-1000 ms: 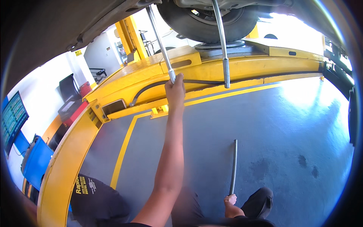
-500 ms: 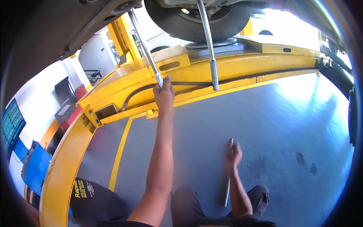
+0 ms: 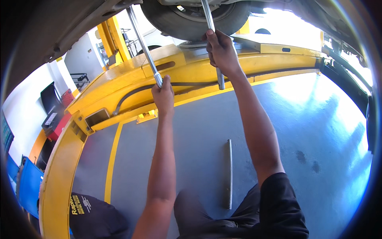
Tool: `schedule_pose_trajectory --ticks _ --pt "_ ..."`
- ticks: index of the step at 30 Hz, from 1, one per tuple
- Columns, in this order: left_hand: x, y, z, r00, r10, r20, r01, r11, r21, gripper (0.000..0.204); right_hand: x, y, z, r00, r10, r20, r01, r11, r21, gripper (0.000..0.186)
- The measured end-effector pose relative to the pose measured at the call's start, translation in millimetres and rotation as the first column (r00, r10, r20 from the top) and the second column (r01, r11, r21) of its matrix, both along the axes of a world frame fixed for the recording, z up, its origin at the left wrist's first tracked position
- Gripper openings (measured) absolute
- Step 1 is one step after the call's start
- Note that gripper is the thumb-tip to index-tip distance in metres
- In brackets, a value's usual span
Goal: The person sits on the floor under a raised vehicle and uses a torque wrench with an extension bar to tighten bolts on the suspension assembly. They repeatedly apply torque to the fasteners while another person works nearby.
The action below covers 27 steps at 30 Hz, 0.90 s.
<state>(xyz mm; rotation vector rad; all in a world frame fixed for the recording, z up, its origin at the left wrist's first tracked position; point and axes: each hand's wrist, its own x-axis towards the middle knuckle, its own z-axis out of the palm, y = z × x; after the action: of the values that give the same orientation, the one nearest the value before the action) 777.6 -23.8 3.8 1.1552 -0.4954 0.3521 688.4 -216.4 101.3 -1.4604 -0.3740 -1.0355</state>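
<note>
My left hand (image 3: pixel 163 93) grips the lower end of a long metal bar (image 3: pixel 141 38) that slants up under the car. My right hand (image 3: pixel 219 51) is closed around a second bar (image 3: pixel 207 12), below the tire (image 3: pixel 175 20); that bar's lower end shows under my fingers. The tire rests on a round plate above the yellow lift runway (image 3: pixel 270 63). A loose metal tube (image 3: pixel 229 175) lies on the blue floor (image 3: pixel 298 119) between my forearms. A black hose (image 3: pixel 135 89) runs along the runway's side, behind my left hand.
A yellow beam (image 3: pixel 55 187) runs along my left, with dark printed fabric (image 3: pixel 99 215) beside it. Blue equipment (image 3: pixel 30 187) and a red-and-black box (image 3: pixel 55 125) stand beyond. Yellow posts (image 3: pixel 111 38) rise behind; dark linkage (image 3: pixel 346 83) is at the right. The car's underside (image 3: pixel 59 32) hangs overhead.
My right hand has left the loose tube on the floor and moved up onto the right bar. My left hand keeps its grip. The view has shifted slightly.
</note>
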Motion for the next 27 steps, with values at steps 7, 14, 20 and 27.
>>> schedule_pose_trajectory --ticks 7,14,20,27 --pt "2.1 -0.1 -2.5 1.0 0.014 -0.003 -0.014 0.998 0.055 0.049 -9.1 -15.4 7.4 0.999 -0.032 0.001 0.032 0.999 -0.043 0.046" --pt "0.8 1.5 -1.4 1.0 0.018 -0.004 -0.018 0.997 0.072 0.052 -7.3 -12.4 4.4 0.968 -0.24 0.07 0.246 0.964 -0.099 0.047" --pt "-1.5 11.4 0.9 1.0 0.026 -0.004 -0.026 0.994 0.11 0.053 -4.2 -42.0 8.8 0.995 0.058 -0.086 -0.054 0.998 0.039 0.048" --pt "4.0 12.3 -4.4 0.999 0.005 0.053 -0.011 0.994 0.106 0.048 -8.3 -34.1 9.1 0.998 -0.027 -0.064 0.029 0.999 0.033 0.048"
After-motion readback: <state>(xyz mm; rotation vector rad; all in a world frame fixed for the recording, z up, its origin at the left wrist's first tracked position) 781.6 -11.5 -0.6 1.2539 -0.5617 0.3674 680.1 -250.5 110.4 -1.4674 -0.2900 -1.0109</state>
